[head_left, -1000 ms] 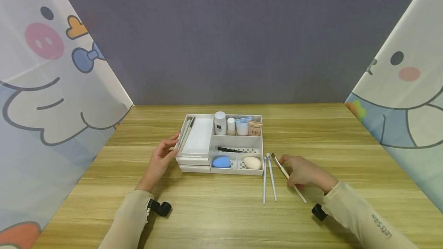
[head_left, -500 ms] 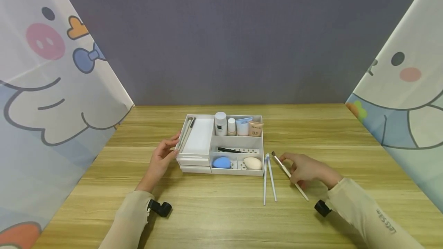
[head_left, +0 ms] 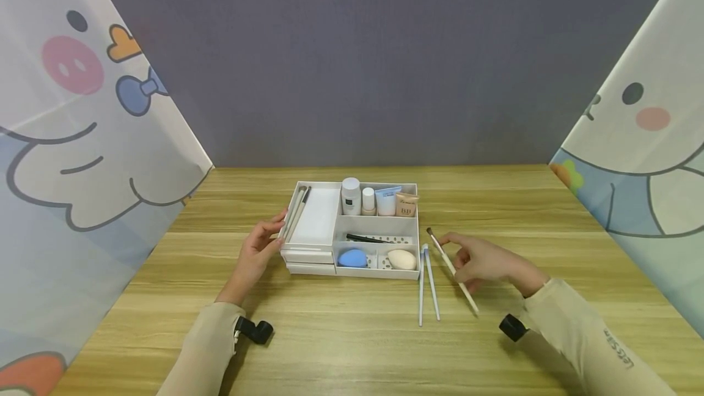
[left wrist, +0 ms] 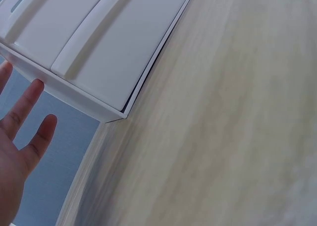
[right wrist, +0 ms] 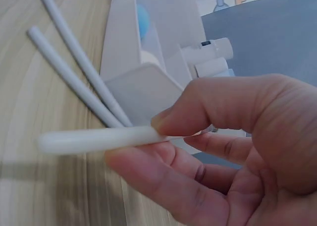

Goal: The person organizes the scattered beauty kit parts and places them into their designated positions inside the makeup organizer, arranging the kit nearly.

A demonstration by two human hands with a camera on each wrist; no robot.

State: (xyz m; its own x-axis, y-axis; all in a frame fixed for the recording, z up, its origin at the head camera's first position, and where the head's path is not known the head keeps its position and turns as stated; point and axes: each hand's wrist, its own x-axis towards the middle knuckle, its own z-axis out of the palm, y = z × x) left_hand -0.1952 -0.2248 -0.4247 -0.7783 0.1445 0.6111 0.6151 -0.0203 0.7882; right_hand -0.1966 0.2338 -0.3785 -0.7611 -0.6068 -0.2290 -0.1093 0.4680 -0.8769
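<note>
My right hand (head_left: 484,261) pinches a makeup brush (head_left: 452,269) to the right of the white organizer (head_left: 321,219). In the right wrist view, thumb and fingers close on its pale handle (right wrist: 94,140), whose end points left; the bristles are hidden there. The dark bristle tip points away from me in the head view. On the organizer's left side rests my left hand (head_left: 257,248), its fingers spread and fairly straight. The left wrist view shows these fingers (left wrist: 27,104) beside the organizer's drawers (left wrist: 124,42). Two slim white brushes (head_left: 432,286) lie between the organizer and my right hand.
Inside the organizer stand a white bottle (head_left: 350,197), a small capped bottle (head_left: 368,201) and two tubes (head_left: 387,201). A black pen-like stick (head_left: 365,238), a blue sponge (head_left: 352,258) and a cream sponge (head_left: 402,260) lie nearer. Two brushes (head_left: 297,212) occupy the left tray.
My right hand, gripping the brush, first shifts slightly right, then the brush moves a little away from me and left. The left hand and organizer stay nearly still.
</note>
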